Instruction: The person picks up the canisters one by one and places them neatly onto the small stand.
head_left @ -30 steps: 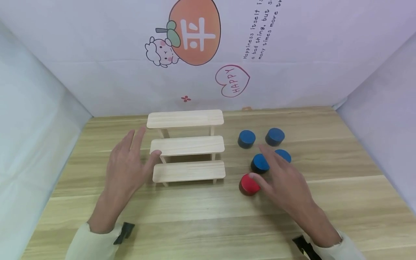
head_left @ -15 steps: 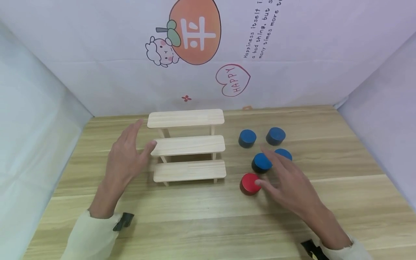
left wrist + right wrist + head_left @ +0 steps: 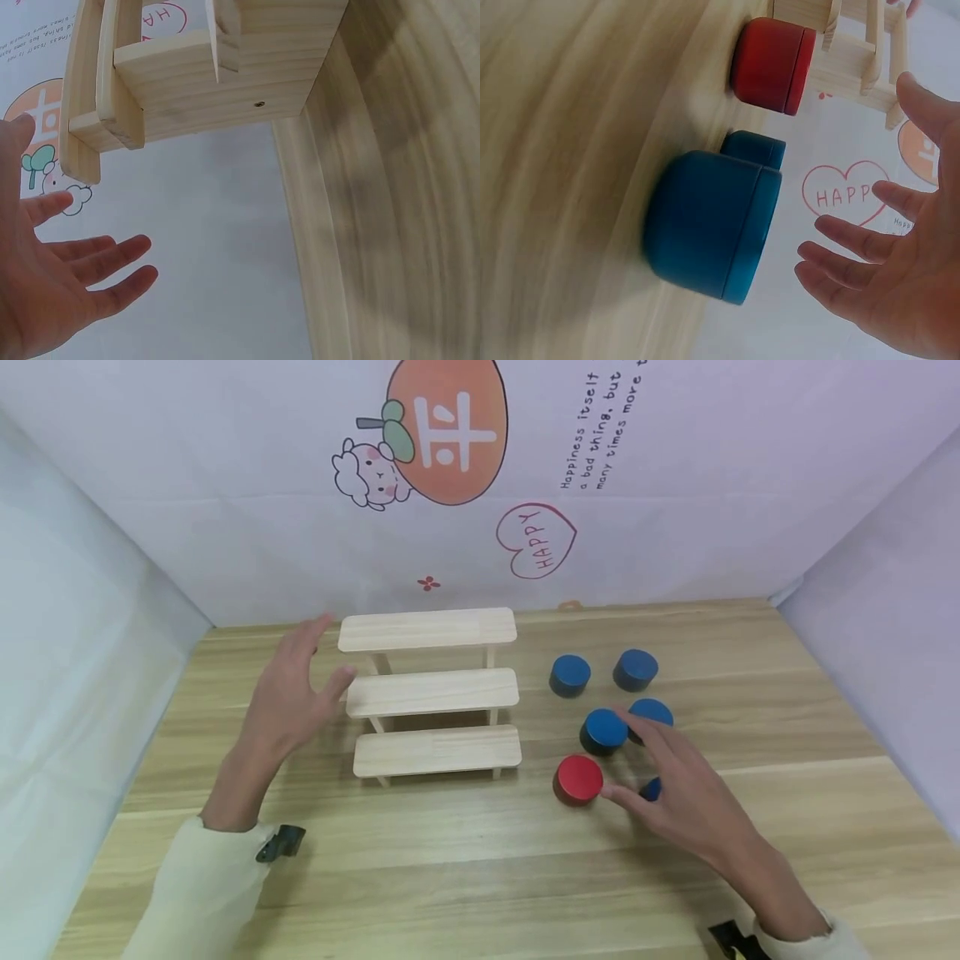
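Observation:
My left hand (image 3: 283,702) hovers left of a three-tier wooden stand (image 3: 438,750), fingers apart and holding nothing; the left wrist view shows it beside the stand's end. On the right, my right hand (image 3: 693,806) is spread above a group of small round lidded tins. Its thumb tip lies beside the red tin (image 3: 578,779), and its forefinger reaches near a blue tin (image 3: 604,732). Another blue tin (image 3: 651,789) is mostly hidden under the palm. In the right wrist view, a gap separates the fingers from the large blue tin (image 3: 709,225).
Farther back stand two more blue tins, one on the left (image 3: 570,676) and one on the right (image 3: 636,670). A further blue tin (image 3: 651,713) sits by the right fingers. White printed cloth (image 3: 675,543) walls off the wooden table (image 3: 450,885) at the back and sides.
My left hand has drifted away from the stand, slightly back and left. My right hand has shifted right, uncovering the red tin and part of a blue tin beneath it.

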`<state>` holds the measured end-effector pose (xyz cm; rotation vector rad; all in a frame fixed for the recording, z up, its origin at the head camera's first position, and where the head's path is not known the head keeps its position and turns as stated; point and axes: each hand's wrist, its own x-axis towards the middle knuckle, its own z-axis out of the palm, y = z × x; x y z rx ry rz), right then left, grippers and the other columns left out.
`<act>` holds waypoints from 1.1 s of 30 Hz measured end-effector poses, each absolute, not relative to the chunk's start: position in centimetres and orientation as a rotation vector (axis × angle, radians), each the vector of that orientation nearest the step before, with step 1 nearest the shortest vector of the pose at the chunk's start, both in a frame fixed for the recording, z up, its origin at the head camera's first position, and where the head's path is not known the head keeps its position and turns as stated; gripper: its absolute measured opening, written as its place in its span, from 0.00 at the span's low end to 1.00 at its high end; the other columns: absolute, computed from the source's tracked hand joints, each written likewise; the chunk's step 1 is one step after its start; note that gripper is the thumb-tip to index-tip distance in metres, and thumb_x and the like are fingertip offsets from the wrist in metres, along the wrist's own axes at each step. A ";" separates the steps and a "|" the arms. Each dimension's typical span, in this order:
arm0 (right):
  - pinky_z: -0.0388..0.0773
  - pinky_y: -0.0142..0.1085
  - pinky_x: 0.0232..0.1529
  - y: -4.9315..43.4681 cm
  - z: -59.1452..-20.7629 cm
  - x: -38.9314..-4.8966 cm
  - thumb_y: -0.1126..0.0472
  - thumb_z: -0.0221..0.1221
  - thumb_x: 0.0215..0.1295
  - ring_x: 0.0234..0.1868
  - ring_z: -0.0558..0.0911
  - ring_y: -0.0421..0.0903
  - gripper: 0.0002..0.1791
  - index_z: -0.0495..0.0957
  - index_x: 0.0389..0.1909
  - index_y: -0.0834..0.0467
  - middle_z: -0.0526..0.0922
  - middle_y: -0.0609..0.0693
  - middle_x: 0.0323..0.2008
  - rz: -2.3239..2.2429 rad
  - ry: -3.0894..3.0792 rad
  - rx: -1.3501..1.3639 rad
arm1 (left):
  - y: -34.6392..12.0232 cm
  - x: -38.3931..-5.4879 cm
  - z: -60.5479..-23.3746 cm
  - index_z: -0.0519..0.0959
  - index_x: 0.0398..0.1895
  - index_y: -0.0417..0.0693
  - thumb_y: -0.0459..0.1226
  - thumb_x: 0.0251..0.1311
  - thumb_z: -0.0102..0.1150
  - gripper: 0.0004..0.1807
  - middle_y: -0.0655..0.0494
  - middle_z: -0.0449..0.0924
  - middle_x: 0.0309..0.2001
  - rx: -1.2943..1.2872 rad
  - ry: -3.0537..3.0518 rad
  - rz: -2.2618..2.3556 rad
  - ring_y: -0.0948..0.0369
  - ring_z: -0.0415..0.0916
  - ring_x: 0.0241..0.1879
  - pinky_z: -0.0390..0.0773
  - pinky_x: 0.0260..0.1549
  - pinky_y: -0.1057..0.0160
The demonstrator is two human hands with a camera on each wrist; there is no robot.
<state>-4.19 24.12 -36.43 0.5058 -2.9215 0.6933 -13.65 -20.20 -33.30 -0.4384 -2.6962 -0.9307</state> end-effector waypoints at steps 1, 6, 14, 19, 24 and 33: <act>0.66 0.69 0.56 24.2 -36.5 -4.2 0.44 0.72 0.57 0.66 0.66 0.67 0.50 0.59 0.77 0.52 0.67 0.62 0.68 0.701 -2.930 0.498 | -20.2 -13.7 -33.3 0.56 0.78 0.47 0.58 0.71 0.49 0.40 0.38 0.56 0.74 -0.436 -2.701 -0.931 0.38 0.62 0.66 0.61 0.58 0.30; 0.65 0.71 0.56 24.7 -36.6 -4.2 0.44 0.71 0.58 0.66 0.65 0.69 0.49 0.58 0.77 0.51 0.66 0.63 0.69 0.721 -2.960 0.471 | -19.9 -14.1 -33.1 0.56 0.78 0.47 0.60 0.71 0.46 0.41 0.39 0.56 0.74 -0.431 -2.706 -0.940 0.39 0.67 0.60 0.64 0.56 0.32; 0.66 0.70 0.55 25.6 -36.8 -4.0 0.46 0.72 0.58 0.65 0.65 0.68 0.49 0.59 0.76 0.55 0.67 0.63 0.68 0.759 -2.974 0.463 | -19.8 -14.6 -33.1 0.55 0.79 0.48 0.59 0.72 0.45 0.40 0.40 0.58 0.73 -0.416 -2.716 -0.962 0.39 0.68 0.59 0.65 0.54 0.33; 0.65 0.70 0.56 26.2 -36.9 -3.6 0.46 0.72 0.58 0.66 0.64 0.68 0.50 0.57 0.77 0.56 0.66 0.63 0.68 0.791 -2.995 0.453 | -19.7 -14.9 -33.2 0.55 0.79 0.49 0.60 0.72 0.43 0.40 0.40 0.58 0.73 -0.398 -2.723 -0.977 0.39 0.70 0.59 0.64 0.55 0.32; 0.62 0.72 0.56 26.8 -37.0 -3.4 0.46 0.71 0.59 0.67 0.62 0.70 0.50 0.56 0.78 0.54 0.64 0.64 0.70 0.827 -3.040 0.439 | -19.7 -15.2 -33.4 0.54 0.79 0.49 0.62 0.72 0.41 0.41 0.40 0.57 0.74 -0.404 -2.718 -1.003 0.37 0.71 0.58 0.63 0.56 0.31; 0.61 0.69 0.58 28.1 -37.2 -3.3 0.49 0.71 0.60 0.68 0.61 0.70 0.50 0.55 0.78 0.56 0.63 0.64 0.70 0.919 -3.047 0.490 | -20.1 -15.4 -33.7 0.54 0.79 0.50 0.59 0.74 0.43 0.39 0.43 0.56 0.75 -0.415 -2.718 -1.037 0.37 0.74 0.57 0.65 0.56 0.31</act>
